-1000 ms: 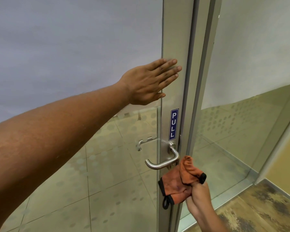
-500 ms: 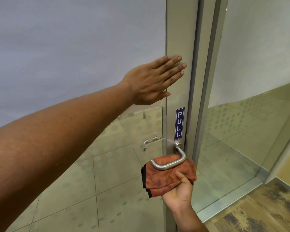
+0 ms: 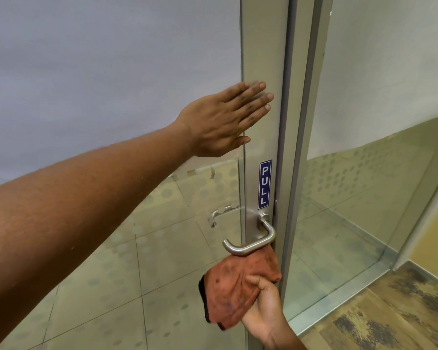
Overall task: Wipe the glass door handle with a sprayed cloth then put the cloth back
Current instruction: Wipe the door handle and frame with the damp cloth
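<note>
the right hand [image 3: 266, 314] comes up from the bottom edge, fingers curled tight around a bunched orange cloth [image 3: 238, 281], thumb laid across its front. the cloth's upper edge touches the underside of the handle [image 3: 250, 242]; most of it hangs below and left of the grip, a dark hem showing along its left edge.

the handle is a brushed metal lever on the door's frame [image 3: 261, 59]. its long axis runs roughly level, pointing left away from the latch edge, with the free end curving back toward the door. a blue "pull" sticker [image 3: 264, 184] stands upright just above its base.

higher up, the left hand [image 3: 220, 120] lies flat and open, fingers straight and close together, holding nothing. the fingertips [image 3: 262, 85] press on the frame; the palm is over the frosted glass [image 3: 111, 72] beside it. the forearm crosses the lower left.

beyond the clear lower glass lies a tiled floor [image 3: 111, 261].

compared with half a second ago, the cloth sits lower: then it was bunched right behind the grip, now only its top touches the bar. the left hand is placed as before.
</note>
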`<move>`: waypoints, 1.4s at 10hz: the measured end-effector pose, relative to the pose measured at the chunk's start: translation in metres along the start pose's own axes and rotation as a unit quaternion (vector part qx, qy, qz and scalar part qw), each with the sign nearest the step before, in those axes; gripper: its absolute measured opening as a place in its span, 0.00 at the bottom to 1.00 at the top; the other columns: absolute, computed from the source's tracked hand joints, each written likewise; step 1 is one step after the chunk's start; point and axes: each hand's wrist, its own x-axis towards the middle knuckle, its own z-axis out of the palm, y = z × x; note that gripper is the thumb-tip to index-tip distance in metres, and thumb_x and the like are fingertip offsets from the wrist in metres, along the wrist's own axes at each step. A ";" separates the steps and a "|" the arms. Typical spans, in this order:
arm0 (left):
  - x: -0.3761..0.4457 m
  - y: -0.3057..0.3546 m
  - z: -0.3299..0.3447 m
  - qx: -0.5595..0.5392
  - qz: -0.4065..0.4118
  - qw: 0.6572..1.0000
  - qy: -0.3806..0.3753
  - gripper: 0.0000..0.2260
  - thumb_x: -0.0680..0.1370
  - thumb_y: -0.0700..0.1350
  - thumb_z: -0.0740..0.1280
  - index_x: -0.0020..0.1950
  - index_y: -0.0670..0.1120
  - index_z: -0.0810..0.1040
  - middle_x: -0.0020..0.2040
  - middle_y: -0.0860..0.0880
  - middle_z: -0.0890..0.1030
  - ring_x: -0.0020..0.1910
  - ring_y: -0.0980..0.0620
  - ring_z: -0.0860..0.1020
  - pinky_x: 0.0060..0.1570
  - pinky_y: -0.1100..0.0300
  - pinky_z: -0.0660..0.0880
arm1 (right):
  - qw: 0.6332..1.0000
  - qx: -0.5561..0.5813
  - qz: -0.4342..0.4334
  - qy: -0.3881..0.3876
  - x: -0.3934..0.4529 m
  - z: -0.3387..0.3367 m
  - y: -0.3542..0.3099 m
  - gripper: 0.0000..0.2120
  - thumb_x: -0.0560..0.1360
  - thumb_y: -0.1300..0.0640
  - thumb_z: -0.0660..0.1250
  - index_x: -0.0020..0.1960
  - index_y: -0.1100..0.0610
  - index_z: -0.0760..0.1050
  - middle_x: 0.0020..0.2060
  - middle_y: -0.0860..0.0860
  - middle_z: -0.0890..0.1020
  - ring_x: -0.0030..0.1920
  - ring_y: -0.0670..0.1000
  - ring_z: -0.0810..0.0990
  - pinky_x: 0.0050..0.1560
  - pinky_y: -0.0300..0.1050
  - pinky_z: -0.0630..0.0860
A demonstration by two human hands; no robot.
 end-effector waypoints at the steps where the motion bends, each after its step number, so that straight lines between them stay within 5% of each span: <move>1: 0.000 0.000 -0.001 -0.003 -0.001 1.000 0.000 0.32 0.83 0.58 0.33 0.83 0.41 0.40 0.84 0.40 0.43 0.83 0.41 0.42 0.81 0.45 0.48 | 0.999 -0.017 0.027 0.023 -0.011 -0.011 0.005 0.23 0.72 0.66 0.59 0.66 0.70 0.74 0.59 0.67 0.81 0.58 0.66 0.81 0.62 0.61 0.74; 2: 0.000 0.000 -0.002 -0.007 0.000 1.000 -0.003 0.32 0.83 0.58 0.34 0.83 0.41 0.40 0.84 0.40 0.43 0.83 0.41 0.42 0.81 0.45 0.48 | 0.997 -0.056 0.029 0.039 -0.022 -0.015 -0.013 0.24 0.71 0.66 0.61 0.67 0.69 0.74 0.61 0.66 0.81 0.63 0.65 0.79 0.66 0.61 0.72; 4: -0.001 0.000 -0.002 0.000 0.002 1.000 0.001 0.32 0.83 0.58 0.34 0.83 0.41 0.40 0.84 0.40 0.43 0.83 0.41 0.42 0.81 0.45 0.47 | 0.977 -0.193 -0.062 0.066 -0.054 -0.011 -0.088 0.17 0.71 0.68 0.63 0.58 0.68 0.78 0.50 0.66 0.85 0.49 0.64 0.84 0.55 0.57 0.80; 5: -0.001 0.000 -0.003 0.005 0.000 1.000 0.000 0.32 0.83 0.58 0.34 0.83 0.41 0.41 0.84 0.40 0.44 0.83 0.41 0.42 0.81 0.45 0.47 | 0.900 -0.375 -0.195 0.110 -0.067 0.009 -0.120 0.09 0.73 0.70 0.61 0.47 0.62 0.78 0.37 0.61 0.85 0.35 0.58 0.83 0.42 0.48 0.79; 6: -0.001 0.000 -0.003 0.007 0.001 1.000 -0.002 0.32 0.83 0.58 0.34 0.83 0.41 0.41 0.84 0.40 0.44 0.83 0.41 0.42 0.81 0.45 0.47 | 0.717 -0.621 -0.283 0.147 -0.063 0.035 -0.142 0.05 0.71 0.64 0.64 0.39 0.56 0.76 0.34 0.53 0.82 0.36 0.55 0.80 0.38 0.46 0.72; 7: -0.001 0.001 -0.004 0.006 -0.002 1.000 -0.002 0.32 0.83 0.58 0.33 0.83 0.41 0.40 0.84 0.40 0.43 0.83 0.41 0.41 0.81 0.45 0.47 | 0.607 -0.739 -0.266 0.121 -0.049 0.053 -0.148 0.06 0.73 0.57 0.63 0.46 0.49 0.77 0.39 0.50 0.84 0.43 0.53 0.83 0.43 0.47 0.77; 8: -0.001 0.001 -0.004 0.009 -0.003 1.000 -0.008 0.32 0.83 0.58 0.33 0.83 0.41 0.39 0.84 0.40 0.42 0.83 0.41 0.41 0.81 0.45 0.47 | 0.538 -0.796 -0.258 0.096 -0.033 0.066 -0.146 0.09 0.75 0.55 0.62 0.52 0.48 0.78 0.45 0.52 0.85 0.47 0.54 0.83 0.53 0.53 0.80; 10: -0.001 0.001 -0.005 0.015 -0.001 1.000 -0.005 0.32 0.82 0.58 0.33 0.82 0.41 0.39 0.84 0.41 0.42 0.83 0.41 0.41 0.82 0.45 0.46 | 0.587 -0.792 -0.150 0.069 -0.024 0.077 -0.149 0.14 0.76 0.51 0.62 0.59 0.48 0.79 0.52 0.51 0.84 0.53 0.53 0.81 0.62 0.55 0.76; 11: -0.001 0.001 -0.003 0.016 -0.001 1.000 0.000 0.32 0.82 0.58 0.32 0.83 0.41 0.39 0.84 0.40 0.42 0.83 0.41 0.41 0.82 0.45 0.46 | 0.592 -0.796 -0.118 0.054 -0.026 0.081 -0.139 0.15 0.70 0.54 0.63 0.54 0.52 0.81 0.50 0.53 0.85 0.52 0.54 0.82 0.60 0.54 0.77; 12: -0.001 0.001 -0.002 0.018 -0.002 1.000 0.004 0.32 0.82 0.58 0.33 0.83 0.41 0.39 0.84 0.40 0.42 0.83 0.41 0.41 0.82 0.45 0.47 | 0.637 -0.761 -0.117 0.042 -0.027 0.084 -0.117 0.12 0.63 0.56 0.66 0.46 0.53 0.79 0.41 0.51 0.83 0.40 0.50 0.80 0.44 0.45 0.78; 14: -0.001 0.000 -0.003 0.022 -0.001 1.000 0.005 0.32 0.83 0.57 0.33 0.83 0.41 0.40 0.84 0.41 0.43 0.83 0.41 0.42 0.82 0.45 0.46 | 0.655 -0.735 -0.171 0.044 -0.021 0.090 -0.064 0.14 0.70 0.46 0.68 0.43 0.57 0.80 0.40 0.54 0.84 0.42 0.54 0.83 0.44 0.47 0.78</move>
